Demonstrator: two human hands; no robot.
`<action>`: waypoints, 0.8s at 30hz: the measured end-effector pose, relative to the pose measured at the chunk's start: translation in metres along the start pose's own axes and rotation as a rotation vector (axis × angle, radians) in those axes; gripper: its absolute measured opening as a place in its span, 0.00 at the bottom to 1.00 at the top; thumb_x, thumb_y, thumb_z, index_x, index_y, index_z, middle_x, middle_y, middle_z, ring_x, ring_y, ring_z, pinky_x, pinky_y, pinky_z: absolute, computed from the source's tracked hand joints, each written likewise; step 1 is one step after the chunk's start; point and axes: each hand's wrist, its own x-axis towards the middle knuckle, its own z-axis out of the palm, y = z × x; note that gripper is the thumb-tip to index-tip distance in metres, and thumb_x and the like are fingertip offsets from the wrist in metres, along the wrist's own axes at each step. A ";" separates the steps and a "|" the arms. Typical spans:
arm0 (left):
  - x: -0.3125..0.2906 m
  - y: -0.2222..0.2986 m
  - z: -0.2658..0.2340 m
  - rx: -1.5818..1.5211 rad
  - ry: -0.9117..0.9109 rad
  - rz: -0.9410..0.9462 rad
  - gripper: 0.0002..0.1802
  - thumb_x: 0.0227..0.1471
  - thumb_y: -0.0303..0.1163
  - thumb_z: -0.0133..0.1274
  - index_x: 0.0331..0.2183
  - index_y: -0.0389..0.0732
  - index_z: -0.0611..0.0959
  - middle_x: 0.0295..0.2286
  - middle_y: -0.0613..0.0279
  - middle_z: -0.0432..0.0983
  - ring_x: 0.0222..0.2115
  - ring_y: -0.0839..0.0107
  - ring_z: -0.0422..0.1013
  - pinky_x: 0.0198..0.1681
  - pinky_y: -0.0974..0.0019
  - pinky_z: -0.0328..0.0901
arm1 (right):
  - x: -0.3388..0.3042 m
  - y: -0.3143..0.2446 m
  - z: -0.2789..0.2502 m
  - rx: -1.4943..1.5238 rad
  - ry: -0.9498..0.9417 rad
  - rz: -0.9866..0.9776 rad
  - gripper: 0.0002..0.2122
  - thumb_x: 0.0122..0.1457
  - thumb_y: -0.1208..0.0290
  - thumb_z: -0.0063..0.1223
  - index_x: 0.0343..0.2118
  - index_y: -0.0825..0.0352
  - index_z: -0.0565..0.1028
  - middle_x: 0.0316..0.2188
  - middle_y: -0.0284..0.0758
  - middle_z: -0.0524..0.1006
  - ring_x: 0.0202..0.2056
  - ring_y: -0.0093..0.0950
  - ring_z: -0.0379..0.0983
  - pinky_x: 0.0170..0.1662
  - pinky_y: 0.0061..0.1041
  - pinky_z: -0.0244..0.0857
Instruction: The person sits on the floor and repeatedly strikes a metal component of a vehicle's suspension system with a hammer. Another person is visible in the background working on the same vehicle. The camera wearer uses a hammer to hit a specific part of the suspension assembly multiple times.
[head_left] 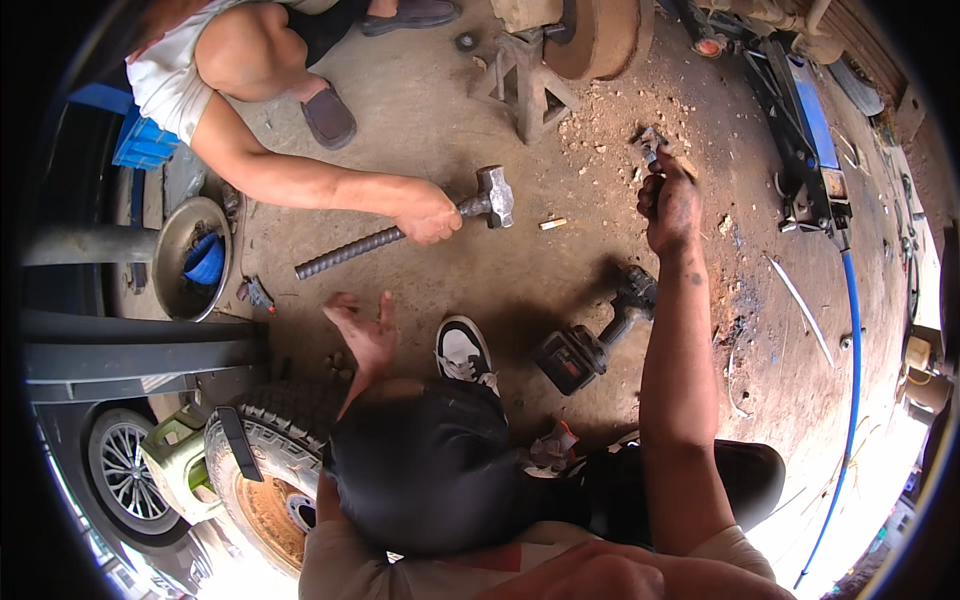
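Observation:
My right hand (pixel 672 205), dirty and closed, grips a small dark metal part (pixel 650 140) over the floor; its exact kind is too small to make out. My left hand (pixel 365 328) is held out beside my knee, fingers spread, with nothing in it. A co-worker's hand (pixel 428 212) reaches in from the upper left, holding a sledgehammer (pixel 492 198) with a ribbed steel-bar handle. Between my arms a black cordless power tool (pixel 585 350) lies on the floor, its battery toward me. A cigarette-like white stick (pixel 553 224) lies near the hammer head.
A metal stand (pixel 530 85) and a rusty drum (pixel 605 40) stand at the far side, with crumbled debris nearby. On the right is a floor jack (pixel 805 150) with a blue hose (pixel 851 340). To the left are a metal basin (pixel 215 225) and a tyre (pixel 255 480) carrying a phone.

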 end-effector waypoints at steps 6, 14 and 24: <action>0.065 0.008 -0.029 0.852 -0.510 0.057 0.44 0.38 0.45 0.61 0.54 0.41 0.61 0.50 0.54 0.57 0.50 0.56 0.56 0.50 0.49 0.51 | 0.017 0.069 -0.003 0.125 -0.017 0.149 0.10 0.58 0.66 0.46 0.24 0.65 0.65 0.09 0.26 0.58 0.09 0.20 0.51 0.12 0.22 0.44; 0.081 -0.071 0.014 0.794 -0.830 0.012 0.45 0.39 0.39 0.60 0.56 0.42 0.57 0.53 0.53 0.53 0.52 0.55 0.53 0.51 0.51 0.51 | 0.017 0.091 -0.022 0.035 0.068 0.243 0.08 0.57 0.66 0.48 0.25 0.62 0.65 0.11 0.24 0.57 0.11 0.19 0.51 0.13 0.19 0.43; 0.108 -0.074 0.052 0.859 -0.828 -0.042 0.32 0.43 0.30 0.54 0.51 0.44 0.63 0.49 0.57 0.58 0.51 0.58 0.56 0.51 0.54 0.51 | 0.016 0.113 -0.035 -0.039 0.080 0.267 0.11 0.57 0.66 0.48 0.20 0.61 0.65 0.11 0.26 0.61 0.12 0.20 0.54 0.14 0.22 0.46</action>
